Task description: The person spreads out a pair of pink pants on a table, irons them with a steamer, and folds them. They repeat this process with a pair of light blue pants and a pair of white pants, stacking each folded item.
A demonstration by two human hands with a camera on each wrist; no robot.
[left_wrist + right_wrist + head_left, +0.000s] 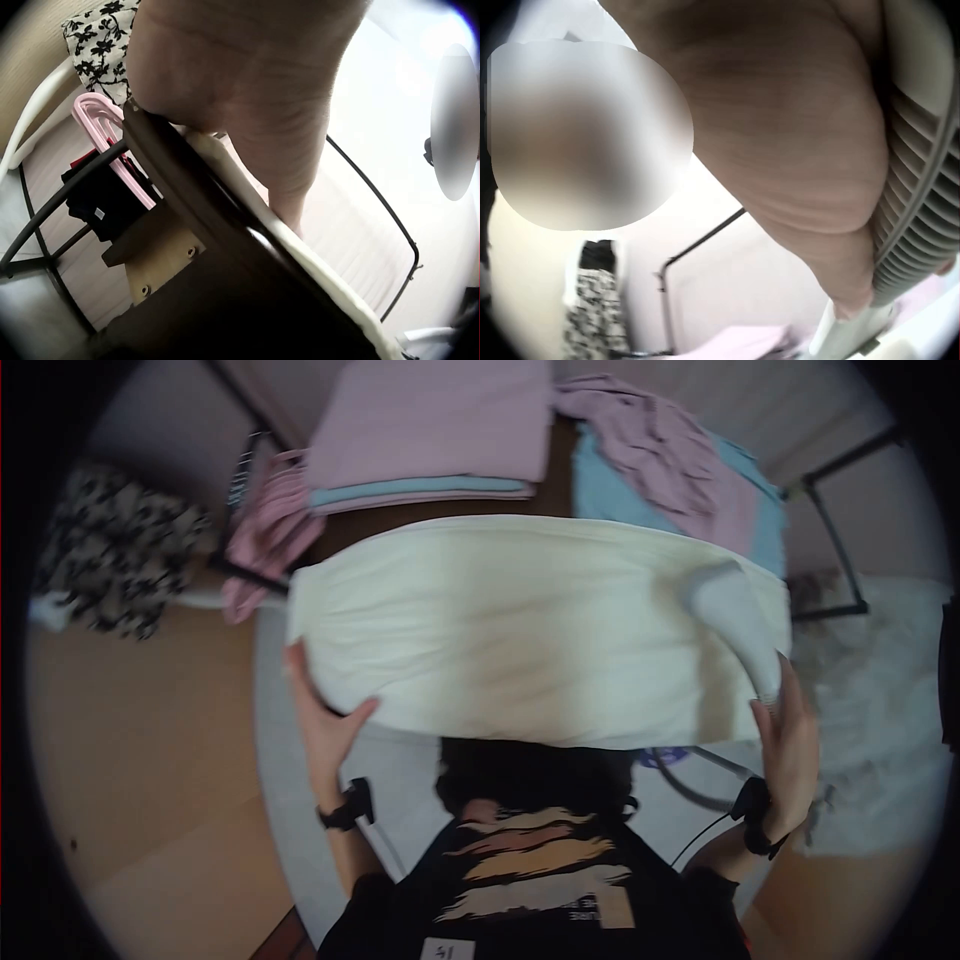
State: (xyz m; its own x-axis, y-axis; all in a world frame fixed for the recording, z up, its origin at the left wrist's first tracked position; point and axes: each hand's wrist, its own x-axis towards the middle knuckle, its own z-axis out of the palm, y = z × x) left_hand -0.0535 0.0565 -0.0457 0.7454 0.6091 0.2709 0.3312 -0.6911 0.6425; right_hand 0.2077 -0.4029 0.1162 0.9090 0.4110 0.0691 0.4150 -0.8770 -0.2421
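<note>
A cream cloth (540,630), gathered toward its left end, lies spread across a dark brown tabletop (410,513). At its near left corner is my left hand (332,735), thumb spread out over the cloth's edge and fingers along the left side. In the left wrist view that hand (255,97) rests over the table's dark rim. My right hand (790,750) grips the pale, ribbed handle part of a garment steamer (722,605) at the cloth's right end. The steamer's head points away from me, over the cloth. The ribbed part runs beside the palm in the right wrist view.
Folded pink and blue fabric (430,435) is stacked at the back. To its right lies a loose pink cloth (665,460) over blue fabric. Pink hangers (275,525) hang at left from a dark rack. A black-and-cream patterned garment (125,550) hangs farther left.
</note>
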